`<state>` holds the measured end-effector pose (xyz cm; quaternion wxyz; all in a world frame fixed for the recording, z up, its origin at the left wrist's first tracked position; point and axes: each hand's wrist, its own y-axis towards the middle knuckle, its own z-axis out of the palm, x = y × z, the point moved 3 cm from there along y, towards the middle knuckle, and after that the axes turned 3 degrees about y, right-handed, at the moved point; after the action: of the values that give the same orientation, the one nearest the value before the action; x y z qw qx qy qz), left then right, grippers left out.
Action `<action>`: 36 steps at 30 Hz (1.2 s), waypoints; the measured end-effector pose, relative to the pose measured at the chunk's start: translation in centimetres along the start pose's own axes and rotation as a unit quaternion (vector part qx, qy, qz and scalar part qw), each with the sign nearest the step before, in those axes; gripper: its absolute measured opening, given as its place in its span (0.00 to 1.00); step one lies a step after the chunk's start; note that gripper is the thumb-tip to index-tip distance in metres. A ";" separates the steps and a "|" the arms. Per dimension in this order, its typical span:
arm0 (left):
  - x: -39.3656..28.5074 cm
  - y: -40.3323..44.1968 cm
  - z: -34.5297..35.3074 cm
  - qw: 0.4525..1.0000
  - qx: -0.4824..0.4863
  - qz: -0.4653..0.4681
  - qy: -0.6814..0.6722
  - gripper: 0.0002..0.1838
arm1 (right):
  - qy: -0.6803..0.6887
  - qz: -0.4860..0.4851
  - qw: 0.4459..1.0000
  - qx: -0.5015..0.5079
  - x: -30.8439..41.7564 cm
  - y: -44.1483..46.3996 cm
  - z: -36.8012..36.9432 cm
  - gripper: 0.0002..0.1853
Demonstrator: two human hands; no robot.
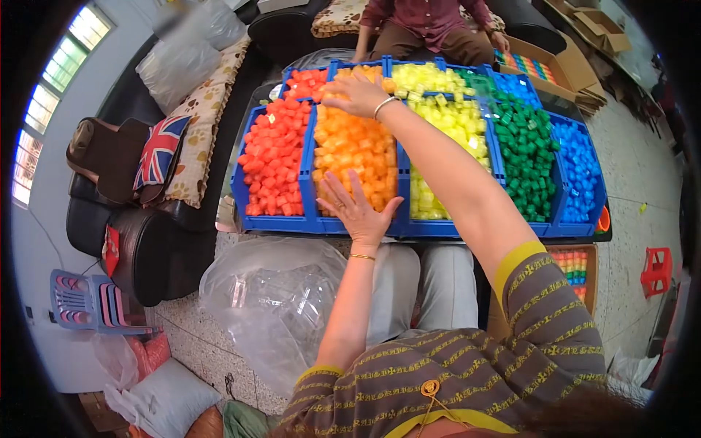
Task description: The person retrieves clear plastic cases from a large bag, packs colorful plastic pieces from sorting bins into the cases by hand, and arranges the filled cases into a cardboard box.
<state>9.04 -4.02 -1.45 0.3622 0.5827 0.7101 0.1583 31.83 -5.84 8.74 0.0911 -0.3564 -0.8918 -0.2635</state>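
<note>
My left hand (358,212) is spread flat at the near end of the bin of small orange plastic pieces (358,139), fingers apart and palm down. Farther back, my right hand (358,95) reaches across with fingers stretched out, over the border between the near and far orange bins. Whether either palm presses on the pieces cannot be made out. To the left lie red pieces (274,157). Yellow pieces (453,135), green pieces (524,157) and blue pieces (580,168) fill the blue plastic bins (431,229) to the right.
Across the table sits another person (431,22). A clear plastic bag (274,299) lies by my legs. Cardboard boxes with coloured pieces stand at the far right (566,66) and beside my right leg (584,263). A red stool (656,271) stands on the floor.
</note>
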 end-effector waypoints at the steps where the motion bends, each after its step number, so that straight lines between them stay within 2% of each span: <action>1: -0.1 0.2 0.0 1.000 0.005 -0.003 0.003 0.65 | -0.040 0.010 0.998 0.057 0.3 -0.6 0.6 0.32; 2: -0.1 0.6 0.1 1.000 0.004 -0.005 0.002 0.65 | -0.081 0.021 0.990 0.115 0.3 -1.2 1.1 0.32; 6: -0.2 1.0 0.2 0.999 0.028 -0.023 0.010 0.65 | -0.048 -0.018 0.997 0.065 0.4 -4.0 2.1 0.32; 10: -0.2 1.1 0.1 0.999 0.023 -0.024 0.008 0.65 | -0.095 -0.043 0.988 0.118 1.4 -6.5 2.8 0.31; 13: -0.1 1.1 0.2 0.999 0.029 -0.034 0.007 0.64 | -0.118 -0.028 0.989 0.082 1.5 -7.5 2.4 0.32; 15: 0.0 0.6 0.0 1.000 0.006 -0.021 -0.010 0.64 | -0.100 -0.033 0.994 -0.010 1.4 -7.5 1.1 0.33; 16: 0.1 0.5 0.0 1.000 -0.019 -0.007 -0.023 0.64 | -0.102 -0.033 0.994 -0.009 1.6 -7.5 0.9 0.33; 20: 0.1 0.4 0.4 0.999 0.006 0.030 -0.028 0.62 | -0.161 -0.068 0.984 -0.024 1.9 -8.7 1.9 0.35; 22: -0.1 0.7 1.0 0.994 0.064 0.024 0.091 0.60 | -0.181 -0.075 0.981 -0.018 1.8 -8.8 2.3 0.36; 25: 0.0 0.5 1.0 0.996 0.058 0.022 0.062 0.61 | -0.168 -0.085 0.980 -0.060 2.0 -8.7 1.9 0.35; 26: 0.1 0.5 0.9 0.996 0.058 0.020 0.063 0.61 | -0.149 -0.061 0.984 -0.083 1.9 -8.5 1.4 0.32; 28: 0.4 -0.1 0.7 0.998 0.006 0.013 -0.061 0.61 | -0.128 -0.041 0.985 -0.106 2.2 -8.0 0.6 0.30; 30: 0.5 -0.3 0.7 0.998 -0.017 0.016 -0.062 0.61 | -0.076 -0.028 0.992 -0.097 2.9 -6.8 0.4 0.27; 31: 0.6 -0.4 0.5 0.996 -0.034 0.014 -0.075 0.61 | -0.054 -0.042 0.987 -0.145 4.1 -6.2 0.3 0.21; 32: 1.1 -0.6 0.2 0.995 -0.050 0.012 -0.089 0.61 | -0.050 -0.049 0.987 -0.145 4.8 -4.9 0.8 0.21; 34: 2.6 -0.6 -0.9 0.995 -0.073 0.001 -0.068 0.61 | 0.095 -0.095 0.983 -0.124 5.6 -1.3 2.2 0.18; 35: 4.1 -0.6 -1.5 0.991 -0.096 -0.033 -0.087 0.61 | 0.131 -0.146 0.966 -0.167 6.6 0.9 3.1 0.15; 36: 5.8 -0.4 -2.1 0.985 -0.118 -0.063 -0.106 0.61 | 0.136 -0.150 0.965 -0.169 7.2 3.1 4.1 0.15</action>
<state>6.93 1.75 -2.21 0.5109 0.5031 0.6795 0.1554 28.80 2.48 9.02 0.1092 -0.1894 -0.8567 -0.4671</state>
